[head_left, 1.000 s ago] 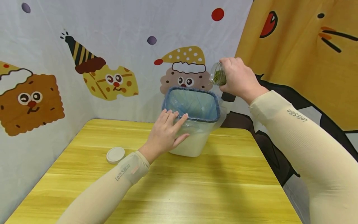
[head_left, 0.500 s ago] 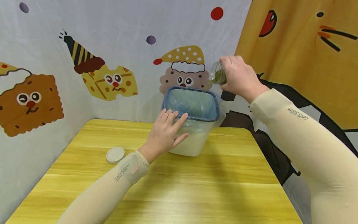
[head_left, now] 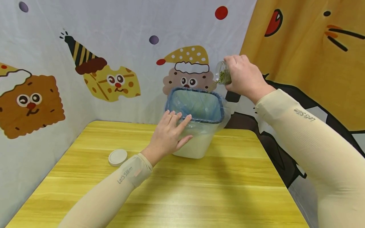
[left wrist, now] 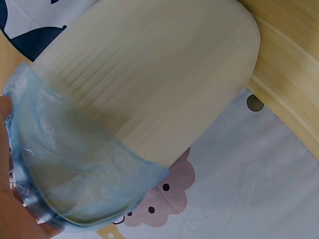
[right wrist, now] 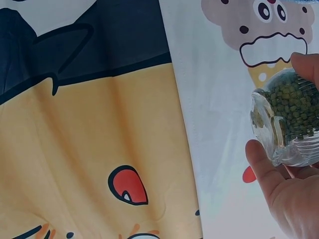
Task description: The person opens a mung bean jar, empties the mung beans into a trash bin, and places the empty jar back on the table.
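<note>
My right hand (head_left: pixel 245 75) grips a clear glass jar (head_left: pixel 222 72), tilted sideways high over the right back part of a bin (head_left: pixel 195 146). Small green mung beans (right wrist: pixel 293 107) fill much of the jar in the right wrist view, and a few spill from its mouth toward the bin. The pale, tapered bin stands on the table, lined with a thin blue plastic bag (left wrist: pixel 79 159) folded over its rim. My left hand (head_left: pixel 168 134) rests on the bin's near left rim with fingers fairly straight and thumb spread along the outer wall.
A round white lid (head_left: pixel 118 157) lies on the wood-grain table (head_left: pixel 182 193), left of the bin. Close behind the table hangs a white cloth (head_left: pixel 125 22) printed with cartoon food, and a yellow printed cloth (head_left: pixel 299 60) hangs at the right.
The jar's mouth has tipped a little further down, the beans in it have shifted toward the mouth, and some now fall out. My left hand has stayed in place on the rim.
</note>
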A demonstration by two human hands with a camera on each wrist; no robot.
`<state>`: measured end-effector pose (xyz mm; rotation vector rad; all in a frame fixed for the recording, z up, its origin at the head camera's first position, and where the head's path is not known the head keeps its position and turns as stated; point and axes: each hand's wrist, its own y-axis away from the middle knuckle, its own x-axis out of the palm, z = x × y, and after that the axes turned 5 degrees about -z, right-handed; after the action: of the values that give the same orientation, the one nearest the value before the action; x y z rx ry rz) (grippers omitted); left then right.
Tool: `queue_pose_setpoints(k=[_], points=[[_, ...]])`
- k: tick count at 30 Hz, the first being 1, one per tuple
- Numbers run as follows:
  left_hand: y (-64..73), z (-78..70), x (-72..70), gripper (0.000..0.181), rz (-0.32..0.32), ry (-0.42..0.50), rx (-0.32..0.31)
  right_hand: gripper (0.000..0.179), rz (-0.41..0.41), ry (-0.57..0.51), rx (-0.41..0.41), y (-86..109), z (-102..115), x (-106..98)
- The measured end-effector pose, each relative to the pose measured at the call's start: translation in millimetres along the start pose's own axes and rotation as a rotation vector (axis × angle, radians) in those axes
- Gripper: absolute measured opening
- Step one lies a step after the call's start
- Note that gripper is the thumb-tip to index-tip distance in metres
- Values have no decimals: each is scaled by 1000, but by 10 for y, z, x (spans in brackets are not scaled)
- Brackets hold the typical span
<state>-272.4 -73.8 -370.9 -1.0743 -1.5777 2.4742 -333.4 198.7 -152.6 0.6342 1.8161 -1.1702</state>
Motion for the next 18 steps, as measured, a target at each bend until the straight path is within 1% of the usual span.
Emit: queue_pose_setpoints(k=[7, 18], points=[[-2, -3, 6, 72, 6, 6, -5, 87, -13, 13, -17, 12, -5, -11], [-10, -4, 13, 73, -7, 10, 3, 87, -18, 32, -36, 5, -30, -8]])
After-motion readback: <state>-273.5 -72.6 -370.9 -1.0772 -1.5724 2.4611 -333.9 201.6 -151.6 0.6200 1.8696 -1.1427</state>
